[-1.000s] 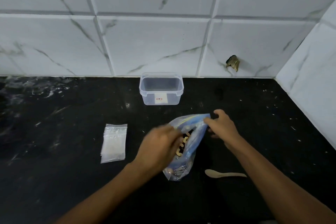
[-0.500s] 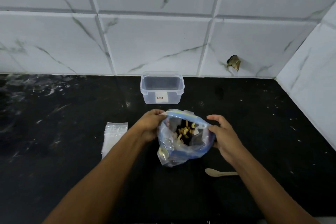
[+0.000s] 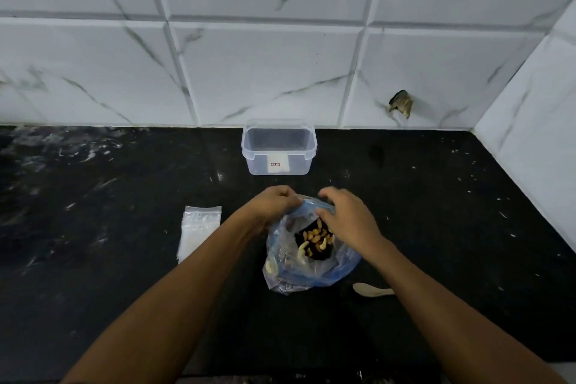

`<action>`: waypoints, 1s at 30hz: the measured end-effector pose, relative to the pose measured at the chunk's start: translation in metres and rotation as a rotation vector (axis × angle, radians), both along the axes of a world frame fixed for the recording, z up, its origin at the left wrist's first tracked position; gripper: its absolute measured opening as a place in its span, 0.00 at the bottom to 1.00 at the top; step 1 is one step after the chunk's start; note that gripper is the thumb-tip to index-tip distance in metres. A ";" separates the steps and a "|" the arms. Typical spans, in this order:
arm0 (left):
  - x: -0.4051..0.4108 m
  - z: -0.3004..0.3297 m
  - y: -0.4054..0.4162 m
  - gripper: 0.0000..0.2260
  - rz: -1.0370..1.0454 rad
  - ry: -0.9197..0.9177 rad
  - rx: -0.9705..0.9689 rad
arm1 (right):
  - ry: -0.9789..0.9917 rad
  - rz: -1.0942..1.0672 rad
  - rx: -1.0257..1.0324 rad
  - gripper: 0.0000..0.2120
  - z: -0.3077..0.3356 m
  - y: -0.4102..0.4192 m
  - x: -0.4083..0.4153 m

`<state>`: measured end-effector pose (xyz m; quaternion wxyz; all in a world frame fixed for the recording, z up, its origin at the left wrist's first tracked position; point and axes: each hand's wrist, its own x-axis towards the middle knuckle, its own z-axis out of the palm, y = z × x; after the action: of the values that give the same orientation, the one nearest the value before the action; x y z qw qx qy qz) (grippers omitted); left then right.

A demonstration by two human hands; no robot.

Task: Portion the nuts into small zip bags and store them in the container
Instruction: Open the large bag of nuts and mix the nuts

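A large clear bag with a blue rim (image 3: 311,271) stands open on the black counter, with pale nuts (image 3: 314,238) visible inside. My left hand (image 3: 274,203) pinches the bag's far left rim. My right hand (image 3: 346,221) grips the far right rim, its fingers over the opening. A stack of small clear zip bags (image 3: 199,231) lies flat to the left of the bag. A clear plastic container (image 3: 279,146) with no lid stands behind, near the wall. It looks empty.
A small pale wooden spoon (image 3: 372,290) lies on the black counter (image 3: 452,212) just right of the bag, partly under my right forearm. White marble-pattern tiled walls close off the back and the right side.
The bag's mouth has been pulled open and the nuts now show. Both hands moved to the far rim, the right hand coming in closer over the opening.
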<state>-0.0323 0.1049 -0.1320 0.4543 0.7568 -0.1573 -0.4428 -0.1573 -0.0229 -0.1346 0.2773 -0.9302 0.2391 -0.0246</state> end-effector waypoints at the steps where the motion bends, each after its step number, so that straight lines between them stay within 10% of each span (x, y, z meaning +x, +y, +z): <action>1: -0.002 0.001 -0.001 0.06 -0.037 -0.064 -0.011 | 0.010 -0.004 -0.002 0.05 -0.002 0.000 0.006; 6: -0.039 0.015 0.021 0.27 -0.021 -0.748 0.316 | -0.059 -0.251 0.147 0.12 -0.006 -0.009 0.012; 11: -0.069 -0.007 0.058 0.17 0.100 -0.878 0.334 | -0.108 -0.458 0.463 0.14 -0.006 -0.016 0.013; 14: -0.056 -0.012 0.063 0.03 0.268 -0.593 0.110 | -0.172 -0.582 0.803 0.12 -0.001 -0.019 0.006; 22: -0.024 -0.009 0.044 0.09 0.765 0.782 -0.428 | -0.183 -0.733 1.116 0.11 -0.004 -0.030 -0.018; 26: -0.036 -0.010 0.028 0.15 0.731 0.851 -0.443 | -0.186 -0.788 1.089 0.10 -0.016 -0.024 -0.024; 30: -0.032 -0.008 0.023 0.12 0.692 0.588 -0.251 | 0.063 -0.578 0.514 0.10 -0.025 -0.023 -0.030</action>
<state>-0.0640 0.1275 -0.1401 0.6886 0.5463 0.1873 -0.4385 -0.1875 -0.0455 -0.1592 0.4755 -0.7248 0.4984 -0.0123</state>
